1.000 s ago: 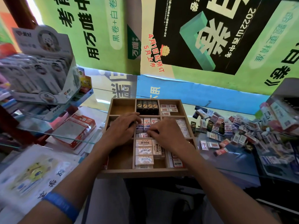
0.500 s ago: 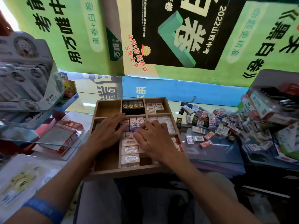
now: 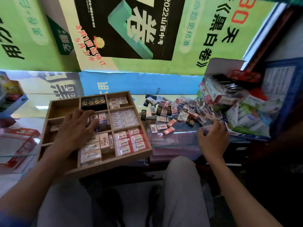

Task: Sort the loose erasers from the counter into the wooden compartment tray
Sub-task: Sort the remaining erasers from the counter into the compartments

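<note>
A wooden compartment tray (image 3: pixel 105 167) sits at the counter's front edge, most cells packed with boxed erasers, black ones (image 3: pixel 93 102) at the back. My left hand (image 3: pixel 73 130) lies flat across the tray's middle cells, fingers straight, touching erasers in the centre compartment. To the right, a heap of loose erasers (image 3: pixel 178 110) covers the glass counter. My right hand (image 3: pixel 213 138) is at the heap's near right edge, its fingers curled round a small eraser (image 3: pixel 205 129).
Open cartons of stationery (image 3: pixel 242 102) pile up at the right behind the heap. Red-and-white boxes (image 3: pixel 18 141) lie under the glass at the left. Posters hang along the back wall. My knees (image 3: pixel 180 177) are below the counter edge.
My right hand left the tray and moved right to the loose heap, where it now grips an eraser. The left hand stayed on the tray. The camera view swung to the right.
</note>
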{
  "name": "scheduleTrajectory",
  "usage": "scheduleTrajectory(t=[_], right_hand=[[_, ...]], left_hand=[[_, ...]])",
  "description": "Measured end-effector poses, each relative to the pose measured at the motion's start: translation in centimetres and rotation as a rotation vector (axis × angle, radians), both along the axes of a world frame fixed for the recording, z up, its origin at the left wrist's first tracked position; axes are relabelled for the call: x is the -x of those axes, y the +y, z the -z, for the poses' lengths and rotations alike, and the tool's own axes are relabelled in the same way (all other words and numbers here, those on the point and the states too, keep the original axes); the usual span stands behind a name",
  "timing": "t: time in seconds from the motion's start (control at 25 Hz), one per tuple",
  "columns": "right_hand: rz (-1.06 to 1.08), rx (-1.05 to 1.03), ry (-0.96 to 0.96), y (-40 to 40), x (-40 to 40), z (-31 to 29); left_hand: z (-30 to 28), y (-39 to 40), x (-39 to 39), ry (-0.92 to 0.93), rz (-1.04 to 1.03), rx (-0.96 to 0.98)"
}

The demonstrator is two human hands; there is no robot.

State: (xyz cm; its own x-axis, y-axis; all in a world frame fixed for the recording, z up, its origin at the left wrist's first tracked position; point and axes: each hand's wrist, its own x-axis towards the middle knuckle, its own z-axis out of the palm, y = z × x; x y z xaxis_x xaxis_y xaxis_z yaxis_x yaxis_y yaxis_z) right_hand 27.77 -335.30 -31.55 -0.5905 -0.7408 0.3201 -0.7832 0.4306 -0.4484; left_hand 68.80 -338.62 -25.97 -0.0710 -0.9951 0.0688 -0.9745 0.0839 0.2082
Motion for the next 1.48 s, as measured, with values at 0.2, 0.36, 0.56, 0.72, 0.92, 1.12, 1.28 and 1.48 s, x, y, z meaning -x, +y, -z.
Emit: scheduleTrajectory(t=[0.2, 0.36, 0.56, 0.72, 0.92, 1.12, 1.28, 1.48], right_hand=[[-0.015, -0.128, 0.134, 0.4, -1.5, 1.9], [-0.216, 0.118, 0.004, 0.5, -3.7, 1.6], [-0.607, 0.383, -0.297, 2.1, -11.3, -3.2], [-1.094, 0.250, -0.285, -0.2, -20.2, -6.8], [-1.331, -0.067, -0.076, -4.7, -26.6, -6.7], [-1.337, -0.076, 0.085, -6.3, -27.2, -5.8], [-1.332, -0.162, 0.178, -5.4, -26.7, -5.8], [-1.304, 0.041, -0.227, -2.8, -23.0, -5.1]], left_hand=[[1.6, -1.8, -2.1, -0.048, 0.062, -0.028], [1.1, -1.6, -2.4, -0.003, 0.054, -0.014], [0.5, -1.0, -3.3, 0.131, 0.033, -0.026], [-0.3, 0.0, -2.6, 0.148, 0.096, 0.013], [1.3, -0.9, -3.4, 0.248, 0.048, 0.046], [1.6, -1.1, -3.6, 0.227, 0.058, 0.075], [1.8, -1.2, -3.2, 0.183, 0.055, 0.086], [1.7, -1.4, -3.0, 0.121, -0.021, 0.072]])
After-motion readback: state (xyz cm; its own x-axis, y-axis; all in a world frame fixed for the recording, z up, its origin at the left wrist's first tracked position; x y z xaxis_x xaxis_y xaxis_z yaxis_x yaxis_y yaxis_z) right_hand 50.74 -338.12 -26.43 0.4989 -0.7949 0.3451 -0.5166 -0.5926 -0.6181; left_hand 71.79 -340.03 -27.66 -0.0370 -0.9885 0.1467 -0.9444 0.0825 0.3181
